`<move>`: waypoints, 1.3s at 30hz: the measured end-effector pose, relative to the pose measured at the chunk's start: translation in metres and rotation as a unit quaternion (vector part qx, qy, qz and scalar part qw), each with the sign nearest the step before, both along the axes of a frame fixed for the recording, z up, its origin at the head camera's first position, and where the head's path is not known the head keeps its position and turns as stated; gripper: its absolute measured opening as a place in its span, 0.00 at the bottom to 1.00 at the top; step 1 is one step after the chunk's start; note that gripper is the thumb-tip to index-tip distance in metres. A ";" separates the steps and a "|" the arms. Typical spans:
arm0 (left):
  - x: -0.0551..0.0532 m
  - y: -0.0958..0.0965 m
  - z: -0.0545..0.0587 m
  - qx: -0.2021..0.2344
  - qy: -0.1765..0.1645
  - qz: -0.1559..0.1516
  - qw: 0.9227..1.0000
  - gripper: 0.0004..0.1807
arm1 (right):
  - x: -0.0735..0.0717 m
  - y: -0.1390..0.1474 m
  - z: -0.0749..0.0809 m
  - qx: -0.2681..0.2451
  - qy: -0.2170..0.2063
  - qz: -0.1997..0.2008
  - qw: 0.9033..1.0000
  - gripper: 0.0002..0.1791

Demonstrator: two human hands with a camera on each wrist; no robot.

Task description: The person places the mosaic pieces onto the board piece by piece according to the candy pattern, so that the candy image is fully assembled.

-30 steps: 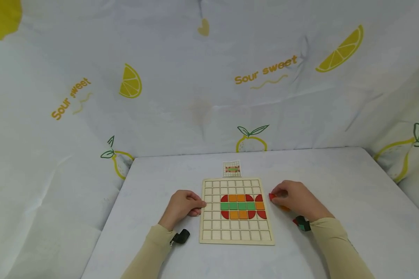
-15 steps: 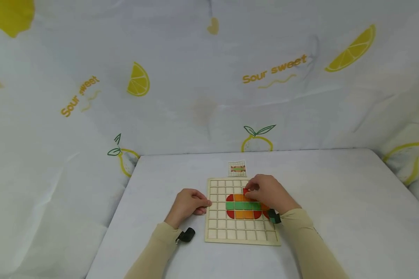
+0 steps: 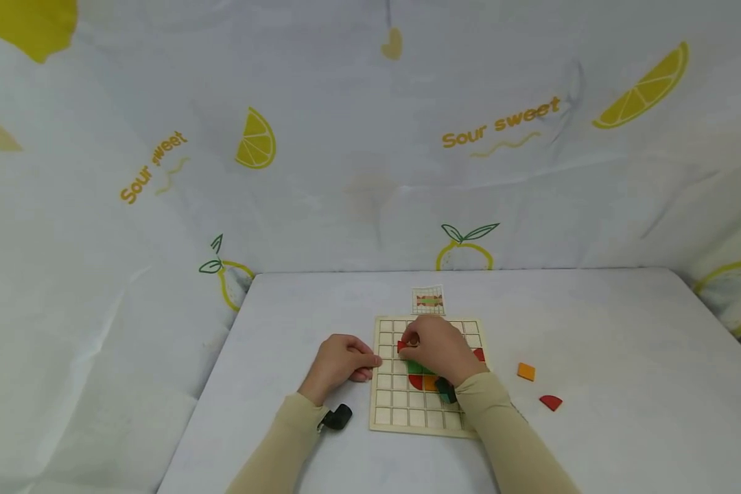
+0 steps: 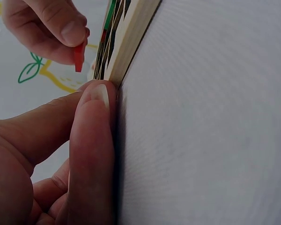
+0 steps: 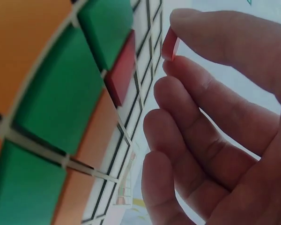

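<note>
A wooden grid board (image 3: 401, 415) lies flat on the table, with green squares (image 3: 416, 368), orange squares and red quarter-round tiles set in its cells. My left hand (image 3: 342, 360) grips the board's left edge between thumb and forefinger, the other fingers curled beneath. Above the left part of the grid, my right hand (image 3: 438, 348) pinches a red tile (image 5: 170, 44) between thumb and forefinger. The left wrist view shows that red tile (image 4: 78, 60) held on edge, apart from the board. My right hand and wrist hide part of the pattern.
An orange square tile (image 3: 526, 372) and a red quarter-round tile (image 3: 551, 403) lie loose right of the board. Just behind the board is a small pattern card (image 3: 429, 300). A white lemon-printed cloth (image 3: 370, 137) hangs behind the table (image 3: 624, 343).
My right hand has carried the red tile left from beside the board to over its left part, uncovering the loose tiles. The left hand keeps its hold. The head view has shifted slightly.
</note>
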State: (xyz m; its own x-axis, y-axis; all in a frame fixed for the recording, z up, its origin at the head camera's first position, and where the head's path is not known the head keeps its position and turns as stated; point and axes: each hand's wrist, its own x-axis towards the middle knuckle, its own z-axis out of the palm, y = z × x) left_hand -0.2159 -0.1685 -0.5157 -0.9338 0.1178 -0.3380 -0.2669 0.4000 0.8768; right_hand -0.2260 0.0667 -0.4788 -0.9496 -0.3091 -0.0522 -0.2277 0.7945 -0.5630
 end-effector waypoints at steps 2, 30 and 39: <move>0.001 0.001 0.001 0.002 -0.002 0.000 1.000 0.12 | 0.002 -0.002 0.000 0.005 -0.002 -0.008 1.000 0.08; 0.000 0.002 0.002 0.001 0.007 -0.007 1.000 0.13 | 0.003 -0.010 -0.004 0.021 -0.004 0.002 1.000 0.05; 0.001 0.001 0.001 -0.013 -0.003 0.001 1.000 0.13 | 0.004 0.009 0.004 0.008 0.016 -0.013 1.000 0.06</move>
State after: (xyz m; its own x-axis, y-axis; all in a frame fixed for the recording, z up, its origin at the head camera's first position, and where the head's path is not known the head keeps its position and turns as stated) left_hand -0.2147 -0.1674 -0.5151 -0.9318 0.1075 -0.3466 -0.2730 0.4218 0.8646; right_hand -0.2217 0.0758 -0.4749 -0.9583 -0.2844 -0.0257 -0.2255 0.8090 -0.5429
